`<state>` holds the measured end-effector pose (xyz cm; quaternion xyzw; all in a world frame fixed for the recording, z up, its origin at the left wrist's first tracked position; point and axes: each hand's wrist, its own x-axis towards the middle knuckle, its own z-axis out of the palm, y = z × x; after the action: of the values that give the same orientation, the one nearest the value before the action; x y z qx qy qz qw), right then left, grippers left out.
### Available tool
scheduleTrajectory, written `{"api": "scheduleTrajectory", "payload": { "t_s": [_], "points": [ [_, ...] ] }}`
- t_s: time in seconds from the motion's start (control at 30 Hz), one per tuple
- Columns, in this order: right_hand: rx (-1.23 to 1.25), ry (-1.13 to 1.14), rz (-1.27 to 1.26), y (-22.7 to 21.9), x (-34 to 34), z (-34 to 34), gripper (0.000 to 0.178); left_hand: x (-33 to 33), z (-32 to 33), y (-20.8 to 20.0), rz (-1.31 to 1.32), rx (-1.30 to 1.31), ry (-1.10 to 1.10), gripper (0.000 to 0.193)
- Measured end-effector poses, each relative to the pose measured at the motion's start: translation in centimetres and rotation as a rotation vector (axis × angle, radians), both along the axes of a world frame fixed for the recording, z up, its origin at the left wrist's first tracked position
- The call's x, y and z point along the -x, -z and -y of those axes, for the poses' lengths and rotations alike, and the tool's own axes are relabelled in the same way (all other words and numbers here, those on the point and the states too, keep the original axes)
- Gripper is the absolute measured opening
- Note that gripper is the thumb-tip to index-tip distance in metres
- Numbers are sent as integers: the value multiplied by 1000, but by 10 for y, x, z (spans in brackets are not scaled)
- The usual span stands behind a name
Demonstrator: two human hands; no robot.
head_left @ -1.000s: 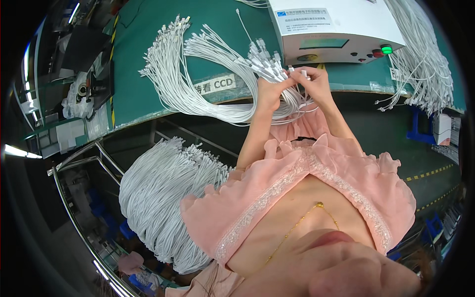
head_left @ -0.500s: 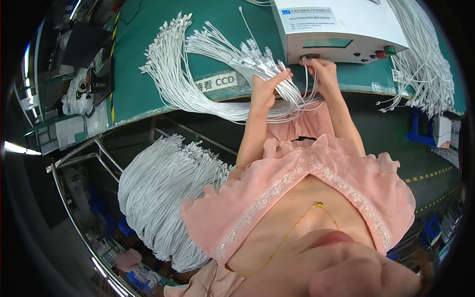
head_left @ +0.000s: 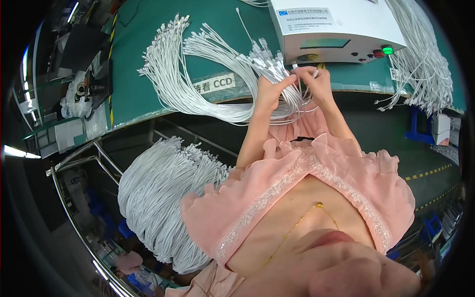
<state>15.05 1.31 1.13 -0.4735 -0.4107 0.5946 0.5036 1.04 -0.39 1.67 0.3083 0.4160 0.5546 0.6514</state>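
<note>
My left hand (head_left: 270,93) is closed around a bundle of white cables (head_left: 262,64), whose plugs fan out above the fingers. Just right of it, my right hand (head_left: 319,86) pinches a white cable end; its pale plug (head_left: 315,73) shows at the fingers. Another white plug (head_left: 295,65) stands up between the two hands, and which hand grips it I cannot tell. Both hands are close together in front of a white tester box (head_left: 341,42) with a small screen and a round socket (head_left: 309,57). A green button (head_left: 387,50) on its front glows.
The bundle's cables sweep left over the green tabletop (head_left: 143,29), past a white label strip (head_left: 214,84). More white cables (head_left: 420,54) hang over the edge right of the box. A thick cable heap (head_left: 166,203) hangs at lower left beside a metal rail (head_left: 74,218).
My right hand has come away from the box's socket, back and toward my left hand, bringing a cable plug out. The green button has lit up. My left hand stays on the bundle.
</note>
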Motion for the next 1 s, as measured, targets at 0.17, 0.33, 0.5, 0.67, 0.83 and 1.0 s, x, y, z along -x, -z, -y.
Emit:
{"api": "scheduleTrajectory", "payload": {
  "t_s": [0.17, 0.33, 0.5, 0.67, 0.83, 1.0],
  "points": [
    [162, 52, -89, 12, -19, -16, 17, 9, -3, -1, 147, 98, 44, 16],
    [182, 75, -47, 2, -14, -22, 18, 11, -2, 3, 148, 122, -27, 22],
    [207, 62, -33, 0, -14, -24, 19, 14, -3, 2, 133, 55, -40, 24],
    [96, 21, 32, 6, -5, -22, 25, 10, -4, 5, 129, 52, -64, 26],
    [-90, -61, 202, 1, -1, 0, 18, 2, 1, 6, 4, 20, -16, 23],
    [138, -57, 61, 1, -12, -8, 15, 1, 2, 1, 71, 51, 32, 19]
  ]
}}
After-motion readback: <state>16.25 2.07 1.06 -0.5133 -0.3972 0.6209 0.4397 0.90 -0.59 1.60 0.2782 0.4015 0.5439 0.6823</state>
